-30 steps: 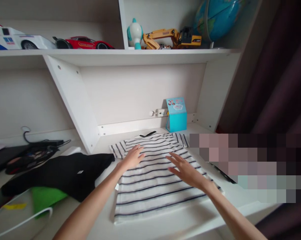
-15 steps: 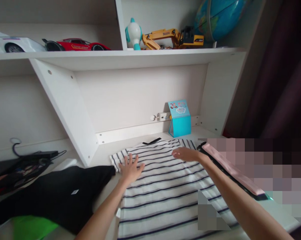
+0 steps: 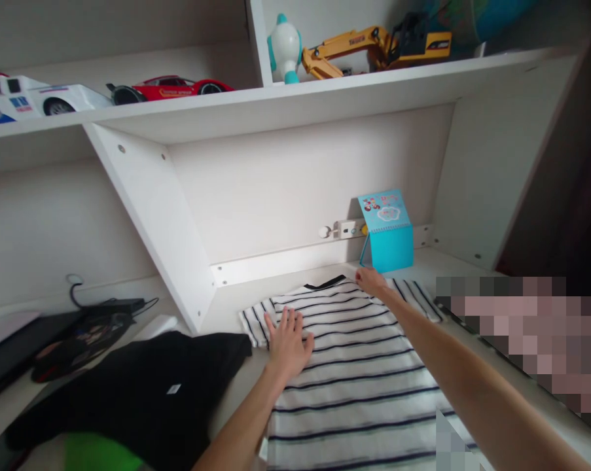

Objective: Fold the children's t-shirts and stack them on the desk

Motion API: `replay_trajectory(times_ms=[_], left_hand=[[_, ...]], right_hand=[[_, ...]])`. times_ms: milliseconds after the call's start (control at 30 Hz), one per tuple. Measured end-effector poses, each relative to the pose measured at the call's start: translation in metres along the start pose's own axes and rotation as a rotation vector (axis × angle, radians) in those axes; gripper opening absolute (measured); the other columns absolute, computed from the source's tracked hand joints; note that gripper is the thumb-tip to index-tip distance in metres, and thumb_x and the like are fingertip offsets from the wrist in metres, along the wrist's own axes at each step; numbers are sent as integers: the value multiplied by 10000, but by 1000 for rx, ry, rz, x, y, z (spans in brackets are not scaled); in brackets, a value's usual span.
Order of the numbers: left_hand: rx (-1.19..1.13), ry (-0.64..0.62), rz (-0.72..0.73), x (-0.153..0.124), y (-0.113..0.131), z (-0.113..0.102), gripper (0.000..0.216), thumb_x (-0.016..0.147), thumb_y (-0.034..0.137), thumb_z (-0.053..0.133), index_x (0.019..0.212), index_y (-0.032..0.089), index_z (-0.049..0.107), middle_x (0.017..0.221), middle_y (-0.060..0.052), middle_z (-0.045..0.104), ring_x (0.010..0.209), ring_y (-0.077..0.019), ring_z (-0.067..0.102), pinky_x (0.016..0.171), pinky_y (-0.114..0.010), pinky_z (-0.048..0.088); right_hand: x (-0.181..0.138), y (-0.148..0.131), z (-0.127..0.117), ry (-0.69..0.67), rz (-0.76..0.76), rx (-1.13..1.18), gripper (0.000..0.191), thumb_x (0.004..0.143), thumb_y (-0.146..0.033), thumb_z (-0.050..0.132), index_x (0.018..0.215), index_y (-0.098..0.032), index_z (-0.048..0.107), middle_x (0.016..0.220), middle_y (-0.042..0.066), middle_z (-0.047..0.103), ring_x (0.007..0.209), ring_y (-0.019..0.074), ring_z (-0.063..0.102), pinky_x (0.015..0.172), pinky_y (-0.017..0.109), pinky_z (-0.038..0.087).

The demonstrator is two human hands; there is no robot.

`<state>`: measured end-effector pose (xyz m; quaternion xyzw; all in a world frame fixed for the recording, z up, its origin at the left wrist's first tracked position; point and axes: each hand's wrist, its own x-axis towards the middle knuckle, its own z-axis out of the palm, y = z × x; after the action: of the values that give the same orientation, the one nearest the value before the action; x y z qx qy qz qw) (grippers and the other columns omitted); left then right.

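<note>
Striped short-sleeved T-shirt [image 3: 354, 379] flat on white desk [image 3: 232, 302], long axis 12 to 6 o'clock, collar [image 3: 327, 283] toward 12. Left hand [image 3: 289, 341] spread wide at shirt's 10. Right hand [image 3: 372, 281] nearer collar, at its 3, fingers narrowed; cannot tell if gripping.

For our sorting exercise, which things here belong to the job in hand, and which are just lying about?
In the job:
striped T-shirt
left hand, spread on it
right hand, at its shoulder

Apparently lying about:
black top
desk calendar
red toy car
toy excavator
globe
</note>
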<state>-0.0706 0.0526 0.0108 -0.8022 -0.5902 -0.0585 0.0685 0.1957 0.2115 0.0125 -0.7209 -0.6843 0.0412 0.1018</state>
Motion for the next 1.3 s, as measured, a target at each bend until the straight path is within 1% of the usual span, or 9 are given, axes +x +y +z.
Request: replay_trajectory(times_ms=[133, 433, 533, 667, 800, 1000, 1133, 1233, 1300], left_hand=[[-7, 11, 90, 0, 4, -1, 519, 903, 366, 156, 1369, 226, 337, 1434, -92, 290, 1346, -287, 133, 1024, -606, -89], [-53, -125, -148, 2, 1, 6, 687, 847, 579, 160, 1411, 193, 224, 1448, -199, 188, 1331, -382, 100, 950, -688, 66], [-84, -168, -167, 2, 3, 5, 703, 840, 592, 156, 1419, 195, 187, 1460, -198, 140, 1330, -400, 55, 928, -690, 124], [-88, -186, -166, 5, 3, 3, 716, 832, 606, 154, 1418, 197, 186, 1466, -190, 120, 1326, -412, 42, 926, -686, 128], [-92, -302, -278, 17, -27, -6, 762, 803, 647, 184, 1406, 184, 228, 1465, -182, 144, 1311, -435, 93, 923, -695, 116], [-58, -340, -570, 23, -98, -18, 631, 850, 514, 239, 1368, 157, 296, 1448, -191, 201, 1276, -433, 211, 898, -697, 175], [-113, -269, -537, 20, -113, -18, 498, 850, 399, 327, 1310, 214, 365, 1354, -167, 384, 1190, -378, 379, 868, -624, 303], [-143, -231, -541, 20, -118, -17, 482, 842, 339, 340, 1312, 237, 352, 1337, -149, 406, 1175, -342, 404, 862, -573, 344], [-150, -234, -533, 22, -121, -16, 482, 839, 332, 332, 1313, 246, 352, 1358, -141, 382, 1181, -339, 397, 859, -557, 355]], right_hand=[[10, 5, -3, 46, 48, -42, 277, 877, -325, 507, 1089, -151, 540, 1081, 62, 562, 930, 174, 563, 790, 378, 478], [-7, -11, 1, 182, 81, -74, 289, 888, -261, 469, 1133, -118, 526, 1176, 135, 514, 1112, 268, 461, 885, 474, 387], [-23, -39, 3, 187, -63, -28, 344, 907, -174, 338, 1188, -58, 501, 1203, 228, 481, 1175, 321, 394, 919, 479, 332], [-52, -85, 18, 44, -419, 49, 380, 924, -293, 316, 1248, -205, 494, 1304, 91, 459, 1207, 219, 389, 991, 347, 295], [-72, -101, 34, -82, -556, 86, 515, 896, -505, 310, 1362, -289, 338, 1441, 28, 284, 1318, 257, 209, 1033, 442, 216], [-81, -99, 16, -122, -531, 96, 554, 910, -503, 263, 1391, -228, 287, 1467, 96, 198, 1341, 279, 120, 1041, 502, 148], [-145, -117, -3, -170, -649, 125, 645, 870, -579, 305, 1397, -208, 274, 1476, 127, 129, 1345, 302, 66, 1036, 536, 141], [-220, -120, -4, -283, -1013, 228, 721, 814, -641, 371, 1412, -277, 200, 1474, 118, 119, 1332, 333, 99, 997, 571, 221], [-265, -112, 3, -216, -1200, 272, 590, 868, -523, 396, 1398, -341, 210, 1448, 98, 218, 1302, 338, 219, 961, 567, 294]])
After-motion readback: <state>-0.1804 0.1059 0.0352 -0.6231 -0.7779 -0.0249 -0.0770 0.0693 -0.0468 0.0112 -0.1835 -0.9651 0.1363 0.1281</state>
